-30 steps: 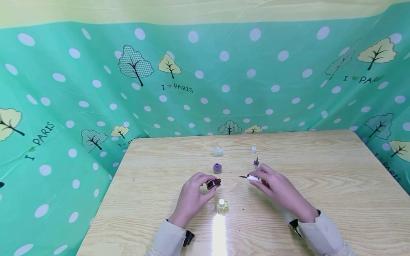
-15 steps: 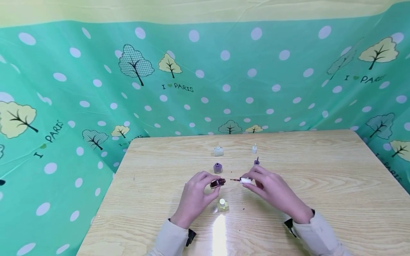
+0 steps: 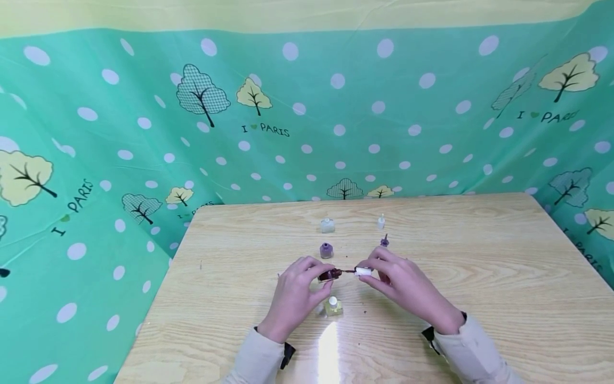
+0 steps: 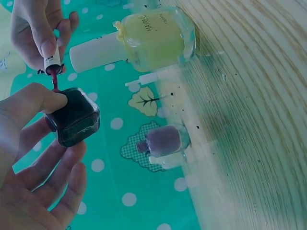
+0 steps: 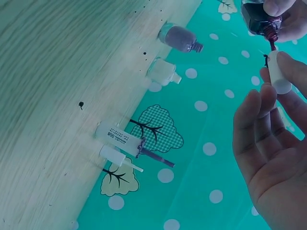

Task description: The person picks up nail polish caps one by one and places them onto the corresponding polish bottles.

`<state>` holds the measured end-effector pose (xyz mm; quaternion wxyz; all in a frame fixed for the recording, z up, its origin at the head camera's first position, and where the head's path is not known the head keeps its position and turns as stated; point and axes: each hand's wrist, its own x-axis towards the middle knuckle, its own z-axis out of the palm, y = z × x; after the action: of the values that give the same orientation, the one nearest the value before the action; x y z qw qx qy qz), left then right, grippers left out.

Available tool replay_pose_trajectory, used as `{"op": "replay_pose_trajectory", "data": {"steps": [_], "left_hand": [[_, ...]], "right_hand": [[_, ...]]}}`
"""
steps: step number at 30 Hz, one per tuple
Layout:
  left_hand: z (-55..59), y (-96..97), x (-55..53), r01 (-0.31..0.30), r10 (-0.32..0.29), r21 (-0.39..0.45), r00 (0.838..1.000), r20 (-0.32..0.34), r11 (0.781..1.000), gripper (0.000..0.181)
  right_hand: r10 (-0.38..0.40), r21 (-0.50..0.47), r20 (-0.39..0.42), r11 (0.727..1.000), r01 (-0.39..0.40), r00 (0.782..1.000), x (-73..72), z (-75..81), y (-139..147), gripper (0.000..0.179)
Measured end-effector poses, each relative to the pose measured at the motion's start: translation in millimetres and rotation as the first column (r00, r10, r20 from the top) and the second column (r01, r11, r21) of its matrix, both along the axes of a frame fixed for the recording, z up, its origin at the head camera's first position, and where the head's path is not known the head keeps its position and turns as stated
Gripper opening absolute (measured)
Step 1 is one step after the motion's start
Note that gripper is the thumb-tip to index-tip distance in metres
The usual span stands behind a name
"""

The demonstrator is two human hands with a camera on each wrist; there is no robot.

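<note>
My left hand (image 3: pixel 295 296) pinches a dark red nail polish bottle (image 4: pixel 74 117) between thumb and fingers, tilted on its side with its neck toward the right. In my right hand (image 3: pixel 400 285) is the white nail polish cap (image 5: pixel 279 72), held by thumb and fingertips with its brush pointing left. The dark red brush (image 5: pixel 272 44) reaches from the cap into the mouth of the bottle, and a short length of it shows between them. Both hands are above the table. Below the left hand stands a yellow nail polish bottle (image 3: pixel 333 307) with its white cap on.
Behind the hands stand an uncapped purple bottle (image 3: pixel 326 250) and an uncapped clear-white bottle (image 3: pixel 327 226). To their right, a purple-brushed cap (image 5: pixel 120 140) and a white-brushed cap (image 3: pixel 381 222) stand brush-up. Small dark specks dot the wooden table (image 3: pixel 230 256). A green patterned cloth (image 3: pixel 268 170) hangs behind.
My right hand has moved left with the cap, and my left hand slightly right with the bottle. The brush, apart from the bottle earlier, now has its tip in the neck.
</note>
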<state>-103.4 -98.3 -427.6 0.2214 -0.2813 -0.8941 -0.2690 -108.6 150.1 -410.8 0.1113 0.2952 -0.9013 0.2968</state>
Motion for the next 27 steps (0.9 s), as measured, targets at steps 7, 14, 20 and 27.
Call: {"op": "replay_pose_trajectory", "data": {"steps": [7,14,20,27], "left_hand": [[0.6,1.8,0.8,-0.001,0.000,-0.016,1.000,-0.011,1.000,0.029],[2.9,4.0,2.5,0.000,0.000,-0.044,1.000,0.000,0.999,0.030],[3.0,6.0,1.7,0.018,-0.020,-0.065,1.000,-0.023,0.998,0.028],[2.5,9.0,1.4,0.028,-0.031,-0.085,0.999,-0.028,0.996,0.030]], "right_hand": [[0.012,0.011,-0.004,1.000,-0.012,1.000,-0.1,0.0,-2.4,0.015],[0.026,0.009,-0.014,1.000,-0.025,1.000,-0.7,-1.7,-4.7,0.014],[0.036,0.018,-0.017,0.999,-0.035,0.999,-1.7,-2.8,-8.6,0.014],[0.058,0.008,-0.038,0.998,-0.058,0.998,-3.1,-5.7,-13.7,0.013]]}}
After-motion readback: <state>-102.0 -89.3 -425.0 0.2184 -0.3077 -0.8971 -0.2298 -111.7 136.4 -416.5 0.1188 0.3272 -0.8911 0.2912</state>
